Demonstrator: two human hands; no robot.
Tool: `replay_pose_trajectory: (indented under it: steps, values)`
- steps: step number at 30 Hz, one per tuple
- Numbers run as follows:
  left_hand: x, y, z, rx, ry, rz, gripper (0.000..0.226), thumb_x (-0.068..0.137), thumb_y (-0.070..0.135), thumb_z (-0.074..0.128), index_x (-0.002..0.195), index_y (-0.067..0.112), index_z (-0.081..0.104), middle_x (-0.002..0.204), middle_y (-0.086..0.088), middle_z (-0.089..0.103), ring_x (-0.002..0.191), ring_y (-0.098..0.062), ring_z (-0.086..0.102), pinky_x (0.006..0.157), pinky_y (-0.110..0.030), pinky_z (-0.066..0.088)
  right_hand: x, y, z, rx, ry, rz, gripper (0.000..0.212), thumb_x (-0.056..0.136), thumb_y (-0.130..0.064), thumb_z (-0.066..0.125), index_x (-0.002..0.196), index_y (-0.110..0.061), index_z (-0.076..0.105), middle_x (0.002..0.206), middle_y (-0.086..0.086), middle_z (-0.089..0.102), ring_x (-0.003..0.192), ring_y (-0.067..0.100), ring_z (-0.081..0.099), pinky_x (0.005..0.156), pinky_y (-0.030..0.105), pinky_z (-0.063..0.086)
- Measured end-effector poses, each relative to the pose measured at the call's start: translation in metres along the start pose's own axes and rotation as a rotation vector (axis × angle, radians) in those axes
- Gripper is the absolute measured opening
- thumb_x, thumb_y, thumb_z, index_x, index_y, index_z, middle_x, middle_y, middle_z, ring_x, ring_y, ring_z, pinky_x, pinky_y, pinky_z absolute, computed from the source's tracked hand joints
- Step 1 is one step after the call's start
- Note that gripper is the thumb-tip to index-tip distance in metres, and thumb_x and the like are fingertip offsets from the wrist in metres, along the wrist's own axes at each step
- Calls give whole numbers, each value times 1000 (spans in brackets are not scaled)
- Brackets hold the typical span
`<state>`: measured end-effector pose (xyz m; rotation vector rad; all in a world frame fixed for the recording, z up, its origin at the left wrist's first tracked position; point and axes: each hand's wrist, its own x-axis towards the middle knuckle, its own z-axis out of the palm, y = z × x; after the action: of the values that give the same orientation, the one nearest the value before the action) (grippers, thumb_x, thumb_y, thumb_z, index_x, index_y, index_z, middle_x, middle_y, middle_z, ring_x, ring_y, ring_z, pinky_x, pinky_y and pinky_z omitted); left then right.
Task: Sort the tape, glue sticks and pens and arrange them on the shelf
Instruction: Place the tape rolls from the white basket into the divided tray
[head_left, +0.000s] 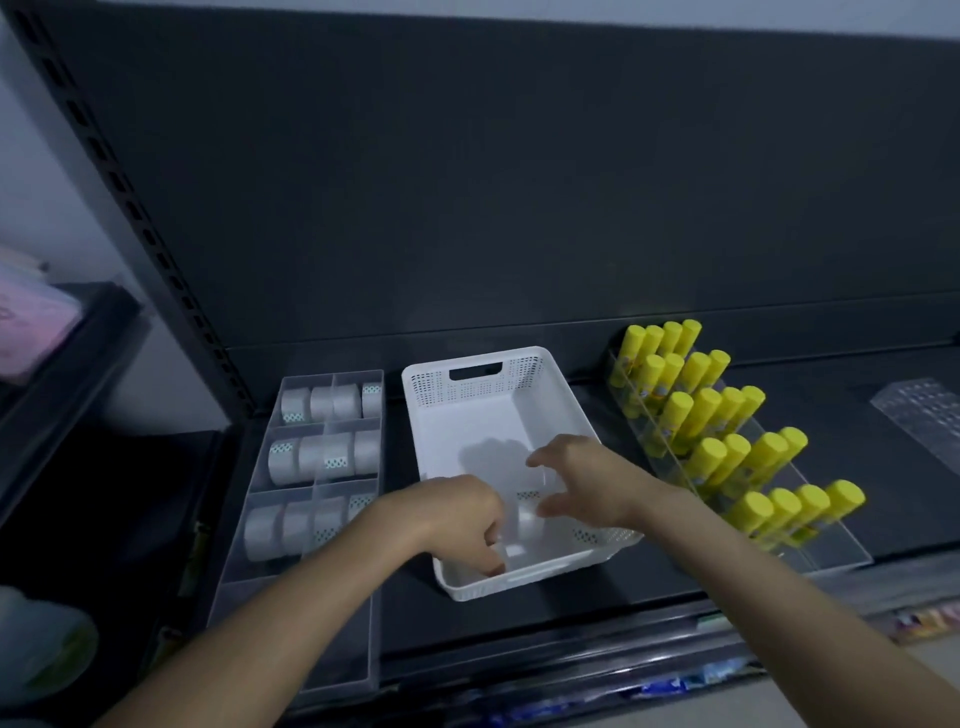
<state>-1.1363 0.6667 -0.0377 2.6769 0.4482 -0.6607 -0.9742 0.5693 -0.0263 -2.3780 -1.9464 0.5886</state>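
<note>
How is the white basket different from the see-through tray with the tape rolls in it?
The white basket is solid white with little holes in its walls; the see-through tray is clear plastic. The basket is one big space; the tray is split into compartments. The tray holds rows of tape rolls; the basket is mostly bare. Both sit on the shelf.
</note>
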Motion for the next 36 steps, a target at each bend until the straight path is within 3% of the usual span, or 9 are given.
replay_pose_trajectory:
  steps: [4, 7, 14, 16, 18, 22, 26, 32, 36]
  values:
    - [2, -1, -2, 10, -36, 1, 23, 74, 31, 61, 65, 14, 49, 66, -2, 39, 54, -19, 33, 45, -26, 24, 1, 7, -5, 18, 23, 23, 55, 87, -25, 64, 137, -14, 46, 134, 9, 49, 124, 23, 46, 102, 26, 34]
    - [4, -6, -7, -129, 82, 11, 29, 74, 27, 65, 62, 21, 39, 70, 4, 42, 59, -15, 38, 50, -29, 31, 2, 9, -8, 24, 39, 25, 50, 88, -19, 61, 136, -13, 47, 134, 10, 51, 123, 24, 48, 101, 26, 35]
    - [20, -9, -9, -396, 441, -77, 28, 78, 31, 71, 85, 9, 55, 84, 2, 54, 70, -13, 45, 59, -25, 36, -3, 14, -9, 32, 77, -12, 43, 89, -14, 59, 131, -14, 53, 128, 6, 56, 118, 23, 51, 97, 27, 40]
    - [28, -5, -4, -431, 497, -97, 26, 78, 29, 71, 87, 14, 51, 88, 5, 53, 73, -11, 46, 57, -20, 34, -5, 14, -10, 72, 200, -70, 22, 85, -7, 57, 100, -21, 64, 97, -4, 63, 93, 23, 55, 79, 28, 40]
    - [35, -1, -2, -479, 519, -108, 30, 78, 28, 71, 95, 18, 48, 96, 6, 53, 79, -8, 49, 61, -20, 35, -7, 15, -13, 124, 342, -81, 21, 81, 0, 56, 74, -20, 55, 69, -11, 49, 71, 19, 45, 66, 22, 29]
    - [49, 4, -9, -431, 409, -48, 61, 82, 22, 65, 137, 13, 40, 136, -2, 46, 125, -15, 44, 95, -19, 34, -8, 24, -14, 152, 414, -59, 12, 84, 0, 57, 92, -4, 65, 84, 5, 63, 74, 14, 50, 64, 19, 28]
    - [56, 4, -15, -573, 241, -28, 67, 84, 21, 65, 144, 13, 37, 148, 1, 40, 132, -11, 40, 97, -15, 32, -10, 26, -11, 213, 413, -32, 20, 86, -1, 56, 102, -5, 67, 95, 6, 68, 86, 19, 60, 72, 22, 41]
    - [53, 10, -9, -615, 125, -14, 75, 74, 30, 78, 138, 19, 41, 133, 8, 47, 107, -9, 54, 87, -23, 50, -11, 26, -12, 248, 433, -24, 22, 85, 0, 54, 102, -4, 68, 97, 7, 70, 89, 21, 63, 77, 27, 46]
    - [52, 14, -4, -623, 24, -4, 53, 71, 23, 75, 117, 24, 47, 88, 6, 55, 65, -1, 54, 52, -18, 44, -9, 27, -12, 261, 434, -18, 23, 85, 0, 54, 102, -4, 68, 98, 7, 70, 90, 21, 63, 78, 26, 45]
